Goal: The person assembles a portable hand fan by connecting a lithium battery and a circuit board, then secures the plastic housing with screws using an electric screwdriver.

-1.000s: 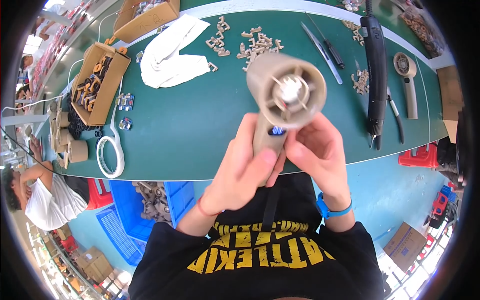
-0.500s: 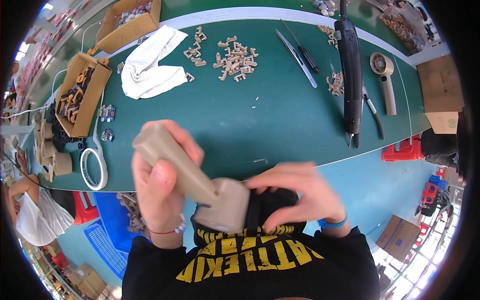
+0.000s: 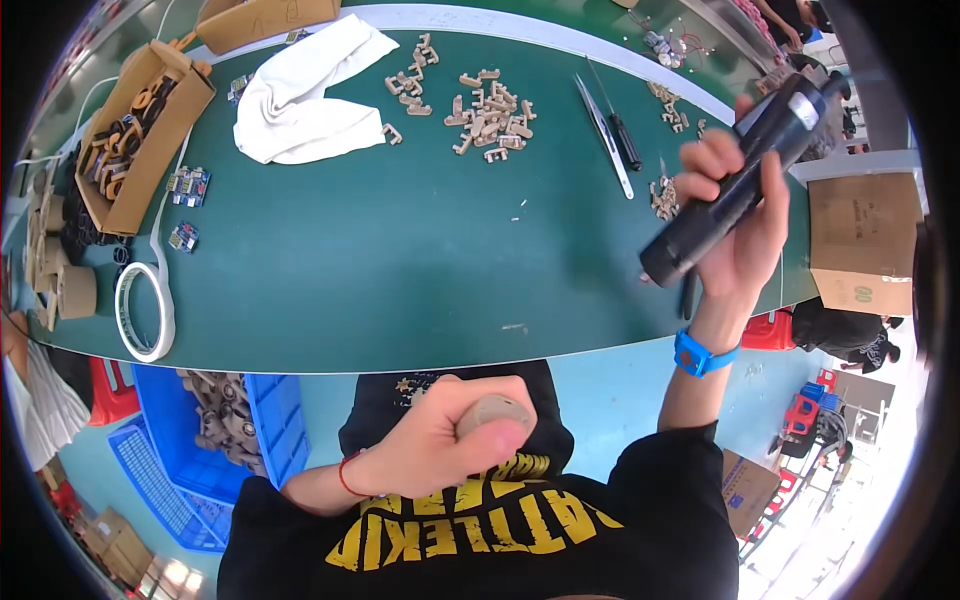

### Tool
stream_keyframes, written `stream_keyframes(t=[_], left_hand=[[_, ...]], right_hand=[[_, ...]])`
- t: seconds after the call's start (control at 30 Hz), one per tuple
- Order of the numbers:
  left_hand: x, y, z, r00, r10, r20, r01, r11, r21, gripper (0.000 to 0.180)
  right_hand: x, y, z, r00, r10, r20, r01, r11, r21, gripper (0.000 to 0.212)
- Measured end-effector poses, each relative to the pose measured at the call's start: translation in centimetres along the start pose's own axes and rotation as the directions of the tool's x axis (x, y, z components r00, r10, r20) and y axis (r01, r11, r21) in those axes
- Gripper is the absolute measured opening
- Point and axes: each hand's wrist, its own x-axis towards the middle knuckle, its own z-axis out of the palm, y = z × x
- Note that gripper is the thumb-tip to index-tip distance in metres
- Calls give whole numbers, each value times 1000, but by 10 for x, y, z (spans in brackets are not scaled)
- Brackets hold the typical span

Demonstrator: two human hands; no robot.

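Observation:
My left hand (image 3: 425, 440) is closed around a beige handheld fan housing (image 3: 492, 408), close to my body below the table edge. Only the rounded end of its handle shows; my fingers hide the rest. Over the right side of the table, my right hand (image 3: 745, 235) grips a black electric screwdriver (image 3: 690, 240), tilted with its lower end toward the table's middle. Beneath that tool, part of a dark plier handle (image 3: 689, 295) shows. Left of the right hand lie metal tweezers (image 3: 606, 140) and a thin black-handled screwdriver (image 3: 625, 143).
Small beige plastic pieces (image 3: 490, 120) lie in piles on the green table (image 3: 400, 270). A white cloth (image 3: 300, 110), a tape roll (image 3: 145, 312) and a cardboard box of orange and black parts (image 3: 140, 140) sit left. A blue crate (image 3: 275, 420) of beige housings stands below the edge.
My right hand has left the fan housing, gone up and right, and taken hold of the electric screwdriver, which is now tilted. My left hand has turned the housing, handle end up.

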Motion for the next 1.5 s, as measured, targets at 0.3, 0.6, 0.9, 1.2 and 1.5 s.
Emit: stream_keyframes(t=[0.3, 0.6, 0.9, 1.2, 1.5], left_hand=[[5, -6, -4, 988, 156, -17, -151, 976, 159, 10], [3, 0, 4, 934, 125, -336, -80, 986, 144, 10], [15, 15, 13, 871, 247, -425, -221, 969, 111, 31], [3, -10, 13, 830, 539, -139, -354, 704, 616, 32], [4, -8, 16, 883, 463, -78, -289, 667, 687, 19]], right_hand=[[61, 40, -1, 970, -224, -96, 220, 974, -56, 19], [38, 37, 20, 981, -172, -84, 183, 973, 139, 21], [-12, 4, 69, 946, -199, 257, 111, 941, 319, 25], [-40, -64, 19, 939, -172, 297, 93, 961, 262, 21], [-53, -79, -5, 956, -149, 252, 80, 961, 266, 18]])
